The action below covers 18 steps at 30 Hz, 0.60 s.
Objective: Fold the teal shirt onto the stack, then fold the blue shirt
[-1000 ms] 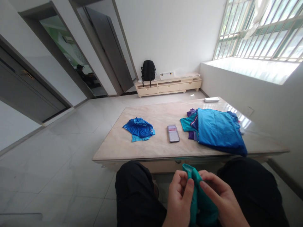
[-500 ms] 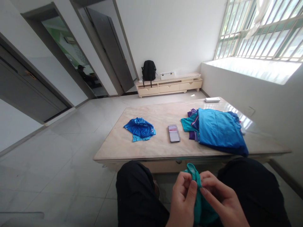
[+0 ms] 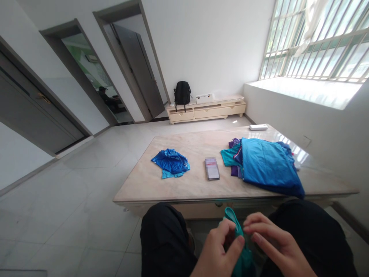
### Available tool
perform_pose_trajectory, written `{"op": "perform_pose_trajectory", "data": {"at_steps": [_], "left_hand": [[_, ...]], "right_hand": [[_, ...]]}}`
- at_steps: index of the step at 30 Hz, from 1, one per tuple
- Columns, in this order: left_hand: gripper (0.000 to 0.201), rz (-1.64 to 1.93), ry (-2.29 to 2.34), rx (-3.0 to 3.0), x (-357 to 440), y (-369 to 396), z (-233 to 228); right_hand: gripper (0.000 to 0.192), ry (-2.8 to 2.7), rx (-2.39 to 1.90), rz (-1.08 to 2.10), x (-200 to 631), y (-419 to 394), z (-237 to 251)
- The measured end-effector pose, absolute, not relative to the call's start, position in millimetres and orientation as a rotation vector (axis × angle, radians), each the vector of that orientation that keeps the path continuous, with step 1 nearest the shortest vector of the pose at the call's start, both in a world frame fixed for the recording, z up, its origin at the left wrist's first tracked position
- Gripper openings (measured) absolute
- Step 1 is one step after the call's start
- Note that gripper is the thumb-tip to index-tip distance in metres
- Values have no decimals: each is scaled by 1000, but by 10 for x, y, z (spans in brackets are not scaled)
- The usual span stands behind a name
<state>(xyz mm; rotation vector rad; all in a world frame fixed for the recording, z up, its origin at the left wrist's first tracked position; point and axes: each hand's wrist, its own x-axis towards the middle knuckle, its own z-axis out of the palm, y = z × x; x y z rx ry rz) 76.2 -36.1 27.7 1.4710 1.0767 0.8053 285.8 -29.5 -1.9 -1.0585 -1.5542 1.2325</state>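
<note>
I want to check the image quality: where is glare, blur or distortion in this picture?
Head view: the window is overexposed, with glare on the sill and the table near the blue clothes; the phone is pixelated; door frames lean from wide-angle distortion; both hands, left hand and right hand, on the teal cloth, look sharp.

Both hands sit low between the knees in dark trousers. The left hand (image 3: 217,252) curls, thumb meeting forefinger in a pinching grip; the right hand (image 3: 276,248) faces it, fingers half bent.
</note>
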Motion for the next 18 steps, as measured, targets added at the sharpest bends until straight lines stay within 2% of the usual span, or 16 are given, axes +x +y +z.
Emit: {"op": "perform_pose_trajectory", "data": {"at_steps": [1,5,8,10,13,16,18], "left_hand": [[29,774,1081,1582,741,-354,304],[23,640,825,1893,671,-318,401],[26,522,593,1980,596,-299,428],[26,557,611,2000,539,-299,415],[20,727,795,1987,477,-306,358],[17,874,946,1977,457,-307,276],[13,960,1031,1990,458,-297,216]], "right_hand": [[29,-1490,-1084,1258,2873,-247,-93],[75,-1407,-874,1548,2888,-75,-308],[85,-1412,-709,1844,2901,-74,-326],[83,-1367,-726,1946,2911,-133,-292],[77,-1355,-866,1901,2878,-213,-223],[46,-1556,-967,1694,2777,-213,-153],[35,-1676,-1019,1470,2717,-187,-112]]}}
